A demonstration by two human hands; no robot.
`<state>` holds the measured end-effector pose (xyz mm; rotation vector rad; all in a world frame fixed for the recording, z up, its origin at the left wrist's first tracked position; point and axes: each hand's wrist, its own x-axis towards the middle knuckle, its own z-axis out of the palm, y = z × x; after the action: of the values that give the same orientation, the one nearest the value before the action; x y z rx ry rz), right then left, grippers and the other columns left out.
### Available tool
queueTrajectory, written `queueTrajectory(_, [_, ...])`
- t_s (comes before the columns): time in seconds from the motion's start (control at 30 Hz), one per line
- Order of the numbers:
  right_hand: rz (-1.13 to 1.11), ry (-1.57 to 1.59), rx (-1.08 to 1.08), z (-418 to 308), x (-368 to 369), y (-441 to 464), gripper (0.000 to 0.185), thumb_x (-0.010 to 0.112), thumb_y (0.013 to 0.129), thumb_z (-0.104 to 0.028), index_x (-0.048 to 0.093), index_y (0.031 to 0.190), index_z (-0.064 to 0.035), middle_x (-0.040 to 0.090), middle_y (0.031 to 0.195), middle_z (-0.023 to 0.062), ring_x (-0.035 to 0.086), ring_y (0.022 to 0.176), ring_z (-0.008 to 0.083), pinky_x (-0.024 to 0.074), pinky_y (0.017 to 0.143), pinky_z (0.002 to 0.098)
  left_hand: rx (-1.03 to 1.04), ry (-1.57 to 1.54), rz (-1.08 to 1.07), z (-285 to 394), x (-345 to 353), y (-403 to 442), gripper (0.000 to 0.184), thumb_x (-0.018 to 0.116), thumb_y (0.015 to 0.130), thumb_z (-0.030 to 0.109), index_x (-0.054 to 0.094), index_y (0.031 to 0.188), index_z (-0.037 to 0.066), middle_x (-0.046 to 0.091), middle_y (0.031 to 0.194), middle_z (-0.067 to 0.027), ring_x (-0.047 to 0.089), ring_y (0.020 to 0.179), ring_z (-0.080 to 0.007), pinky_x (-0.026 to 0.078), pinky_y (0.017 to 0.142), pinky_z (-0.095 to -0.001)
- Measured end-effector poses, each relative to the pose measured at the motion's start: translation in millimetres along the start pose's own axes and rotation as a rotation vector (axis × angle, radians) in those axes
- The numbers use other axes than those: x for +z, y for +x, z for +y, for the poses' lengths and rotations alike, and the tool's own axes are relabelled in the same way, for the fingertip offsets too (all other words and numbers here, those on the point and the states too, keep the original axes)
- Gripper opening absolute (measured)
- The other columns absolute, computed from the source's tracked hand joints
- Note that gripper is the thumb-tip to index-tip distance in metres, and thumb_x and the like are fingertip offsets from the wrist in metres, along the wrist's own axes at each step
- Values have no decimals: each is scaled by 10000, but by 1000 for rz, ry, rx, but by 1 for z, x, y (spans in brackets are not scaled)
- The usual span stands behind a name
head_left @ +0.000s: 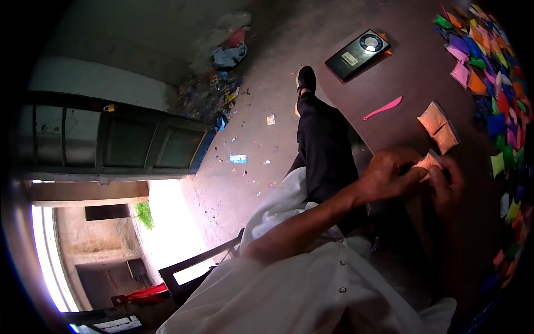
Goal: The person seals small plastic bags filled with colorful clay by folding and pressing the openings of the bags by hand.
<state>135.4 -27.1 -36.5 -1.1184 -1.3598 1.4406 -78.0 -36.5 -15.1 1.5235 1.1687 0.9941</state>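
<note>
My left hand (389, 175) and my right hand (448, 183) meet over the brown table edge. Between them they pinch a small clear packet with soft-looking orange filling (428, 162), the fingers of both closed on it. Parts of the packet are covered by the fingers. Just beyond the hands lies a larger clear packet with two orange blocks (438, 127). Farther up the table is a pink plastic knife (382, 108), which neither hand touches.
A black phone (357, 55) lies near the table's far edge, something orange beside it. Many colourful packets (489, 55) are heaped along the right side. Litter (211, 94) is strewn on the floor at left, near a dark green door (133, 139).
</note>
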Motion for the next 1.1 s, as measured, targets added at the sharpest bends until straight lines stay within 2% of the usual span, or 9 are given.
queueTrajectory(0.2, [38,-52,-19,7,-3,-1,257,626,984,-179,639,1174,-7,597,935,-15,491,812,46,410,719,226,6,7,4,-9,1,0,182,749,904,166,703,990,12,643,770,-60,590,693,-96,468,605,-293])
queueTrajectory(0.33, [44,-44,-22,1,1,0,241,621,986,-179,639,1160,-14,587,919,-17,487,803,39,404,700,222,-27,-29,-9,4,-1,0,176,728,930,177,699,973,9,644,764,-53,594,701,-87,470,608,-288])
queueTrajectory(0.43, [18,9,-106,9,-1,0,217,617,990,-183,644,1130,-20,575,881,-26,477,780,34,400,687,224,-9,11,-2,14,-4,1,175,706,953,183,700,976,10,646,756,-38,585,679,-79,465,589,-279])
queueTrajectory(0.5, [3,-80,-91,-2,4,-1,191,614,990,-179,655,1085,-18,565,847,-34,484,770,42,404,679,228,-28,-20,12,9,-1,1,176,699,961,185,698,970,9,641,743,-30,575,667,-70,461,578,-274])
queueTrajectory(0.7, [-24,-239,-101,-12,7,0,178,609,989,-173,667,1038,-12,571,837,-30,495,765,52,403,675,229,-65,-88,28,-5,3,0,194,692,977,190,684,936,1,595,693,-3,528,646,-35,446,556,-259])
queueTrajectory(0.93, [43,-168,-200,-5,13,3,181,606,987,-166,667,1042,-4,594,856,0,500,750,53,403,665,221,-71,-140,48,9,0,2,176,689,981,181,690,951,7,591,719,29,516,673,-27,425,571,-237])
queueTrajectory(1.0, [-45,-218,-200,-11,11,2,169,610,984,-152,666,1046,-5,596,864,-3,500,738,52,403,654,220,-89,-132,41,5,0,2,172,688,982,181,691,958,11,592,724,33,513,680,-23,422,575,-232])
queueTrajectory(1.1, [-49,-269,-195,-8,9,2,157,615,981,-140,668,1051,-10,596,854,-8,499,731,50,404,645,225,-121,-165,26,0,2,2,168,680,989,182,692,967,15,591,730,41,506,690,-15,417,576,-227])
